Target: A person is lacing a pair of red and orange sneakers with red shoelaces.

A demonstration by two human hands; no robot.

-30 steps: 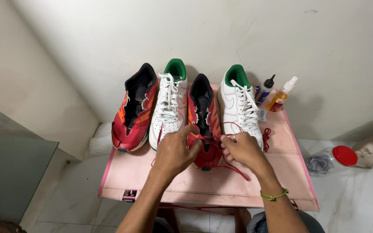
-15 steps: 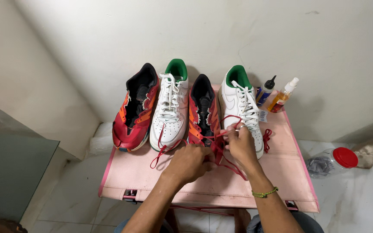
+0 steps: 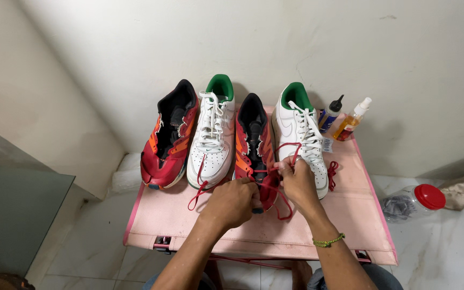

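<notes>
Nearest you, your two forearms come up from the bottom edge, and your right wrist wears a thin green bracelet [image 3: 328, 241]. Your left hand [image 3: 232, 203] sits on the near part of the pink table [image 3: 167, 217], curled down over the toe of the red shoe [image 3: 253, 145] you are lacing; its fingers are closed on the red lace [image 3: 275, 172] at the toe end, though the exact pinch is hidden under the knuckles. Your right hand [image 3: 298, 181] is just to the right and a little farther, touching the same shoe, with thumb and forefinger pinched narrow on a loop of that lace. One loose end of the lace trails to the left across the table, past the toe of the neighbouring white shoe [image 3: 210, 140]. More red lace [image 3: 332, 174] lies curled to the right of your right hand.

Farther back, four shoes stand in a row with toes toward you: an unlaced red shoe [image 3: 167, 140] far left, then the white shoe with the green lining, then the one in your hands, then a second white shoe [image 3: 299, 131] that crowds your right hand. At the far right corner stand a dark dropper bottle [image 3: 330, 114] and an amber spray bottle [image 3: 352, 120], near the wall. Off the table on the floor to the right lies a clear jar with a red lid [image 3: 414, 201]
</notes>
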